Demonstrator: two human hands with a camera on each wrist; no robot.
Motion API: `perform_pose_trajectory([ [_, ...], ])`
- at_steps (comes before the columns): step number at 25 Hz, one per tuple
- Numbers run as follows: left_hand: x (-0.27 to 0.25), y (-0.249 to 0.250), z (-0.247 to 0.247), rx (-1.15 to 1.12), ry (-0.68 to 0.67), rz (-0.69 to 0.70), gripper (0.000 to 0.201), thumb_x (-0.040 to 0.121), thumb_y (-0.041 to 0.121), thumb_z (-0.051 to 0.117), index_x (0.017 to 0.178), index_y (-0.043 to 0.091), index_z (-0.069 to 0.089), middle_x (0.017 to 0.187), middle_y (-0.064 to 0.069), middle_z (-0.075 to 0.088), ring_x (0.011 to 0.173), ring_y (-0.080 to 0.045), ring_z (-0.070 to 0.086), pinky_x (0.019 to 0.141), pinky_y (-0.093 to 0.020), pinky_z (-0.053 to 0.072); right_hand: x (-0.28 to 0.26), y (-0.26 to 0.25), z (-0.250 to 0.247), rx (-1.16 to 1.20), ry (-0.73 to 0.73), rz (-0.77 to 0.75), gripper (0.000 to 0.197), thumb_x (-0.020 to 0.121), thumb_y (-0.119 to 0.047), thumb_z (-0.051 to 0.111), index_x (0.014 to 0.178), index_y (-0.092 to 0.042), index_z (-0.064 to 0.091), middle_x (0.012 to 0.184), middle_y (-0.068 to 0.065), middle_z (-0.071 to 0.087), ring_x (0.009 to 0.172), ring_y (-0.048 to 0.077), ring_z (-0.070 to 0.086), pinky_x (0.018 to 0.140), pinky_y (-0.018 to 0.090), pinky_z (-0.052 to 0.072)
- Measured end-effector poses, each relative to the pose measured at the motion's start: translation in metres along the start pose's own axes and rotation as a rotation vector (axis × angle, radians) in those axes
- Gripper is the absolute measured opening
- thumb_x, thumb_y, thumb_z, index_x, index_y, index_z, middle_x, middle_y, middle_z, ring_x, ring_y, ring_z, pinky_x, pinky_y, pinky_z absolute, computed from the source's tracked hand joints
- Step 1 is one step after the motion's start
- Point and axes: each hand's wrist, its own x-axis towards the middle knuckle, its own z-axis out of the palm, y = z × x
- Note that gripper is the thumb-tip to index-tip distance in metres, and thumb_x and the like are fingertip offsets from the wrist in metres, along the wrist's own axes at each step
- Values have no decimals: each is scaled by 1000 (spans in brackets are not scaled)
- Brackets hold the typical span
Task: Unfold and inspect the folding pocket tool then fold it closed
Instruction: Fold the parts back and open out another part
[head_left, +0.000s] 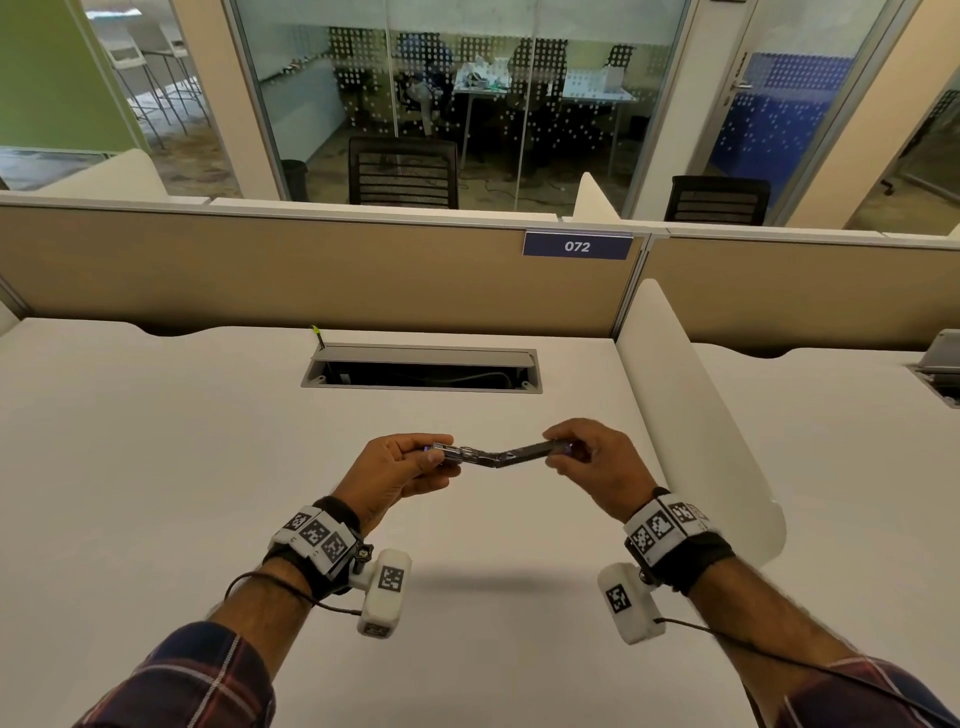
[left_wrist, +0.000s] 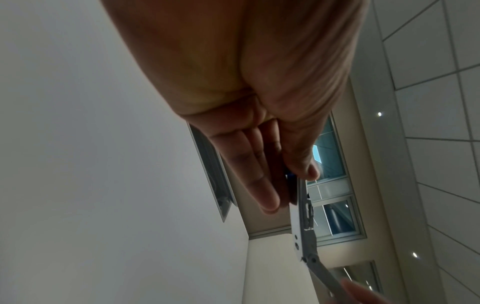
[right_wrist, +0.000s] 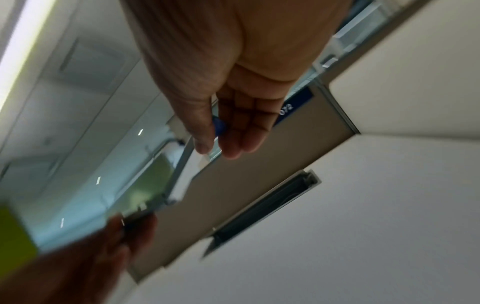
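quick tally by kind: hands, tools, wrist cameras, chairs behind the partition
hands: 2, left hand and right hand
pocket tool: 1, held between both hands
wrist cameras: 2
chairs: 2
total: 7

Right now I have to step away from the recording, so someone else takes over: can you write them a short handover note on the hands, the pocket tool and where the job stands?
Left hand: pinches one handle end of the folding pocket tool, thumb on top, fingers beneath.
Right hand: pinches the other handle end the same way.
Tool: held in the air above the white desk, in front of the open cable tray. The two handles are spread almost flat, meeting at the hinge in a shallow V.
Done: tool is unfolded.
Left: finish looking it over, then swing the handles together until it is folded closed. Whether any blades are pulled out is too small to tell.
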Motion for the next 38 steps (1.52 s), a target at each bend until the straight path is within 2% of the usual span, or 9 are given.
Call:
perform_pose_trajectory([
  [6,0,1,25,59,-58,-56,23,94,9,62,114,0,70,106,-22,76,100,-34,74,79,-35,63,3,-16,17,422,180,118,39,86,-2,63,122,-17,57,93,13,70,85,22,70,81,36,59],
  [11,-1,4,46,65,-91,-57,25,93,12,65,113,0,70,105,-21,76,96,-31,75,78,-33,62,-4,-29,39,104,-100,-1,65,83,-27,71,139,-24,39,103,-2,66,89,11,64,82,24,55],
  [13,-1,6,49,68,-105,-52,25,91,9,66,115,1,69,105,-19,77,97,-30,75,77,-32,62,-6,-32,43,27,-133,-15,71,82,-25,72,142,-24,34,105,-8,60,84,7,60,81,22,50],
  [17,-1,8,48,169,-97,24,32,89,3,68,120,4,63,102,-20,77,93,-31,76,76,-34,62,-6,-33,43,-7,-181,32,61,90,-19,61,143,-23,30,111,2,61,81,7,55,81,23,44],
  [21,4,5,44,478,-58,142,61,86,4,71,138,28,50,90,-12,75,76,-24,76,69,-31,63,-8,-31,41,-55,-278,-17,56,93,-20,55,143,-22,30,122,4,60,80,3,51,77,19,40],
  [24,5,0,41,689,-111,196,70,87,9,71,142,42,42,85,-1,74,71,-13,73,66,-21,59,-9,-24,43,-129,-311,19,48,92,-30,57,136,-21,41,118,5,63,85,12,54,78,28,46],
  [27,4,-2,40,680,-114,207,55,87,6,71,134,31,57,83,0,76,70,-10,73,69,-22,60,-9,-19,45,-172,-327,40,38,91,-40,55,123,-21,52,105,1,65,86,18,59,79,37,52],
  [31,5,-1,41,599,-105,195,40,83,-1,73,119,17,68,73,4,77,69,-13,75,68,-24,61,-12,-19,47,-164,-323,9,27,93,-36,53,115,-21,56,91,-7,58,79,16,55,69,28,42],
  [38,7,-5,39,588,-99,195,37,84,-2,71,117,15,69,79,0,79,73,-19,76,69,-27,62,-12,-18,49,-171,-337,14,28,94,-36,52,116,-20,55,93,-6,58,78,15,54,68,25,40],
])
